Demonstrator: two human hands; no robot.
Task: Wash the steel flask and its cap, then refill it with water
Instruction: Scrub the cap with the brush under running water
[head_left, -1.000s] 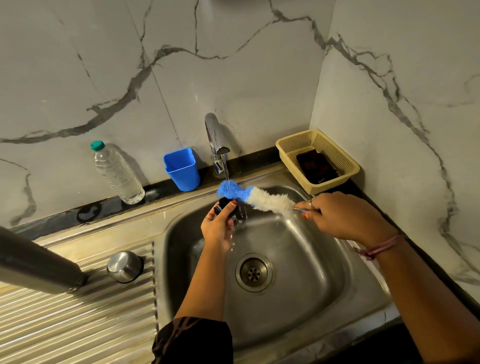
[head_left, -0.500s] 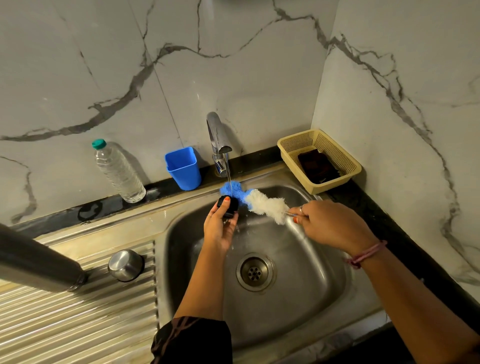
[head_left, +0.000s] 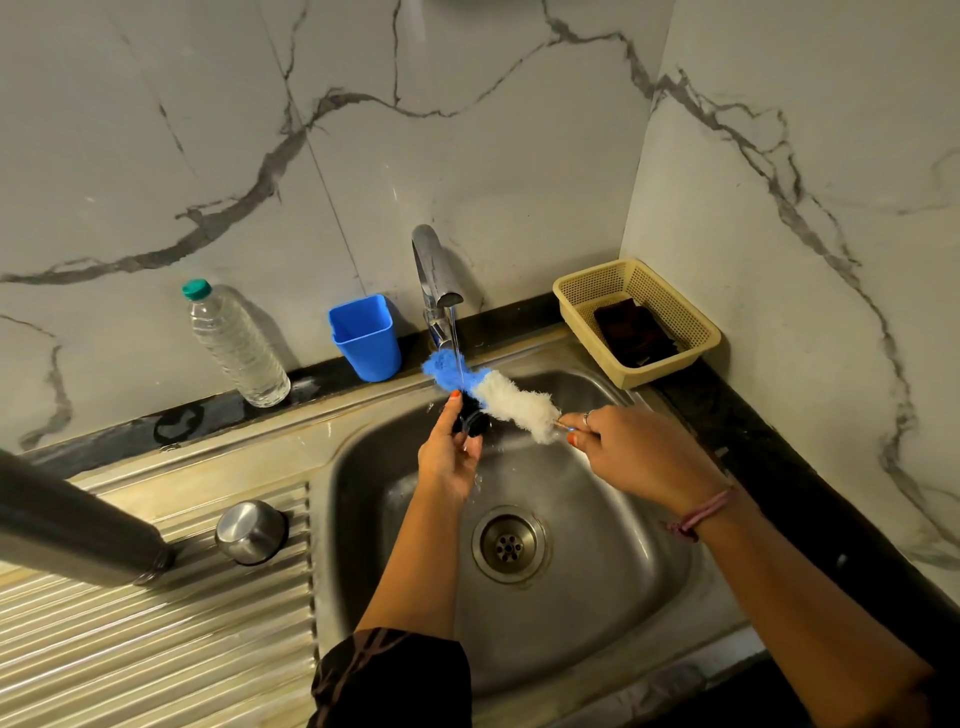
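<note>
My left hand pinches a small black cap piece over the sink, just below the running tap. My right hand grips the handle of a bottle brush with a blue tip and white bristles. The brush lies across the top of the cap, its blue end in the water stream. The dark steel flask lies on the ribbed draining board at the left. A round steel cap stands just to its right.
The steel sink has an open drain in its middle. Along the back ledge stand a clear plastic bottle and a blue cup. A beige basket holding a dark scrub pad sits in the right corner.
My right hand has moved left, closer to my left hand, sliding the brush across the cap. My left hand has risen slightly toward the tap. The flask and steel cap have not moved.
</note>
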